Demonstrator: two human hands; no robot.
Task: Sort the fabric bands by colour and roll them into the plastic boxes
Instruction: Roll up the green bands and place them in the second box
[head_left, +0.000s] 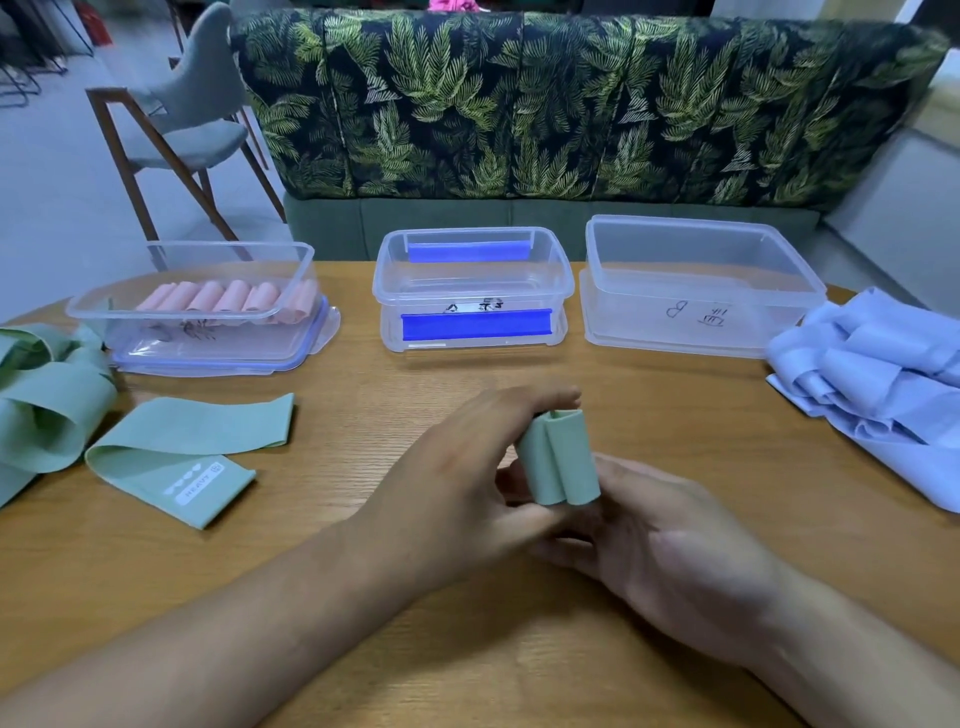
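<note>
Two bare forearms reach in from the near edge, and the left hand (467, 483) and right hand (670, 540) meet over the middle of a wooden table (467, 649). Between them is a green roll (561, 457) of band. The left fingers curl over its top and left side, while the right thumb and fingers close on it from the right and beneath, their tips hidden behind it. Its long axis runs away from the person, with the far end facing the middle box (472, 291), which holds no bands. To the left, a box (192, 260) holds a row of pink rolls (228, 299). To the right, another box (696, 260) has writing on its side. Each box sits on a lid. A flat green band (192, 441) lies left of the hands, beside a heap of green bands (41, 405) at the table's left edge. Pale blue bands (878, 374) are piled at the right edge. Behind the table stand a leaf-patterned sofa (571, 104) and a grey chair (192, 114).
</note>
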